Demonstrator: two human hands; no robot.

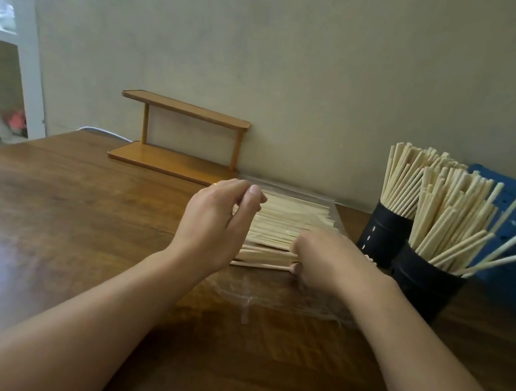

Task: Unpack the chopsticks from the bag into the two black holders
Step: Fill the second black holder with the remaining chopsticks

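The left grip (232,211) pinches up the clear bag (271,291), apparently to hold its mouth wide, while the right grip (323,258) clenches around chopsticks (282,221) inside, both holders (424,284) waiting just beyond it.

On the worktop (70,204) before me lies the bag (286,296) with loose chopsticks (286,218) on it. Two holders (425,280) stand to its right, one behind the other. A small rack (179,140) sits behind, against the wall.
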